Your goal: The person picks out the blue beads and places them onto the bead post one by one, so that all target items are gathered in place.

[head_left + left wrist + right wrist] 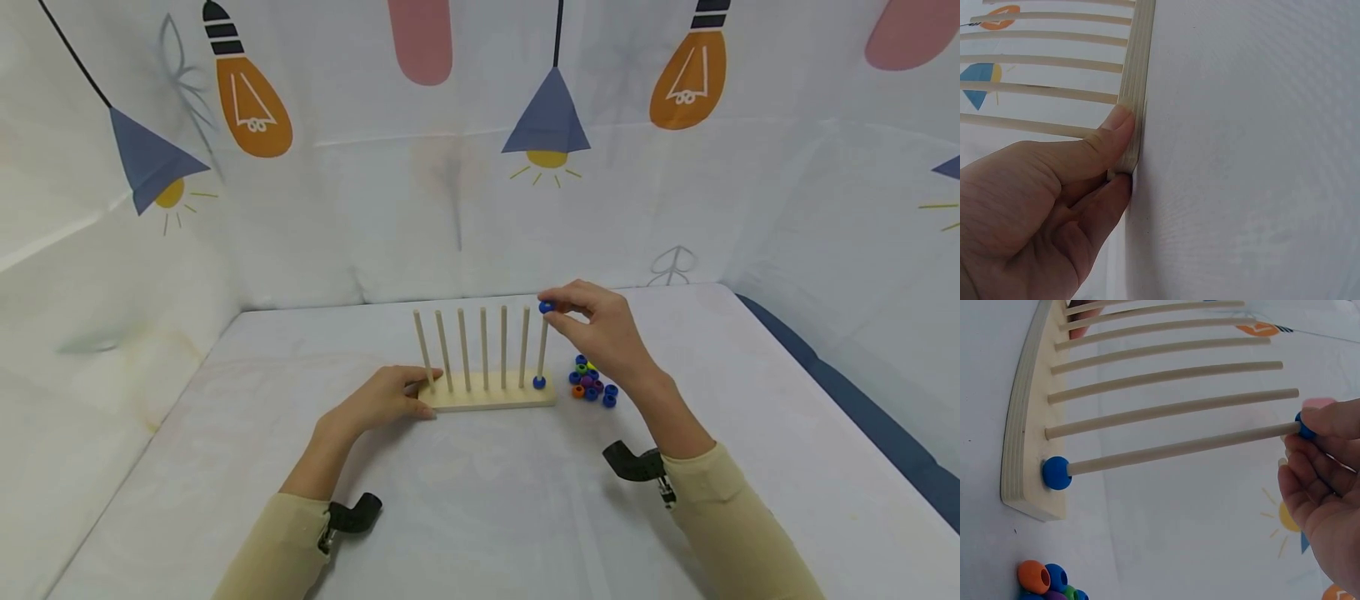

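Note:
A wooden peg board (487, 402) with a row of several upright pegs stands on the white table. My left hand (390, 393) grips its left end; in the left wrist view the thumb (1117, 122) lies on the board's edge, with fingers curled at the end. My right hand (600, 329) pinches a blue bead (547, 307) at the tip of the rightmost peg (543, 346). In the right wrist view this bead (1304, 425) sits at the peg's tip. Another blue bead (1057, 473) rests at the foot of that same peg.
A small pile of loose beads (588, 382), blue, orange, purple, green and yellow, lies right of the board. White printed sheeting (405, 217) hangs behind the table (480, 500). Black wrist devices (633, 462) are fixed at both sleeves.

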`<state>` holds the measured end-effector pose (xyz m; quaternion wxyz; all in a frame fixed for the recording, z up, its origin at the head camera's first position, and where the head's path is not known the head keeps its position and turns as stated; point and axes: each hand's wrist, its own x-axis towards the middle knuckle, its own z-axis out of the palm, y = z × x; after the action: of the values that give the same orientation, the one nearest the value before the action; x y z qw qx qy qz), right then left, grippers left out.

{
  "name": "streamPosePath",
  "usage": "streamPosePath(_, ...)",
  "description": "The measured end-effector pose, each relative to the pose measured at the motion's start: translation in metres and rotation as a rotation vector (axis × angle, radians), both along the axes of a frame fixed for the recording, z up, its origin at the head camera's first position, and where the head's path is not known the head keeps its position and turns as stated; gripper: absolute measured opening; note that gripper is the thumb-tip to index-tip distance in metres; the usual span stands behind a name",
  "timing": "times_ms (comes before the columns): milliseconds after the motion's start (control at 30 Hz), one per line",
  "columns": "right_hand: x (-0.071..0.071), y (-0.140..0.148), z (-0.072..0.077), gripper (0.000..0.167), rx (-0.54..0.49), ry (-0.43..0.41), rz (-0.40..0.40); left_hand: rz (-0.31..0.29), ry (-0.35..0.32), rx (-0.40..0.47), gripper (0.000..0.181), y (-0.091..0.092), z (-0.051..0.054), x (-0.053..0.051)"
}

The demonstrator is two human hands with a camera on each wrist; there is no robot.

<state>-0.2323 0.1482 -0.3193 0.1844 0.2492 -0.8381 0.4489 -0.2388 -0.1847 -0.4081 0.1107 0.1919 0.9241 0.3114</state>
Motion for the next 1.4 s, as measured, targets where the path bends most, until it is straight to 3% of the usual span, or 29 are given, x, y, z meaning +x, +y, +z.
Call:
streamPosePath(500,-0.0009,-0.0003,-0.0017,0.023,0.017,-0.039,-0.016,-0.002,-0.01,0.009,0.064,0.0001,0.0008,0.0022)
streamPosePath(933,-0.0037,0.0026,-0.004,0.019,0.026,-0.113,0.016,-0.005,-0.006,0.007,0.064,0.0008,0.001,0.0014)
streamPosePath(1400,-0.0055,0.0042,-0.0061,0.013,0.172,-0.228,0.041,0.0,-0.016,0.005,0.064,0.002,0.0025,0.0017)
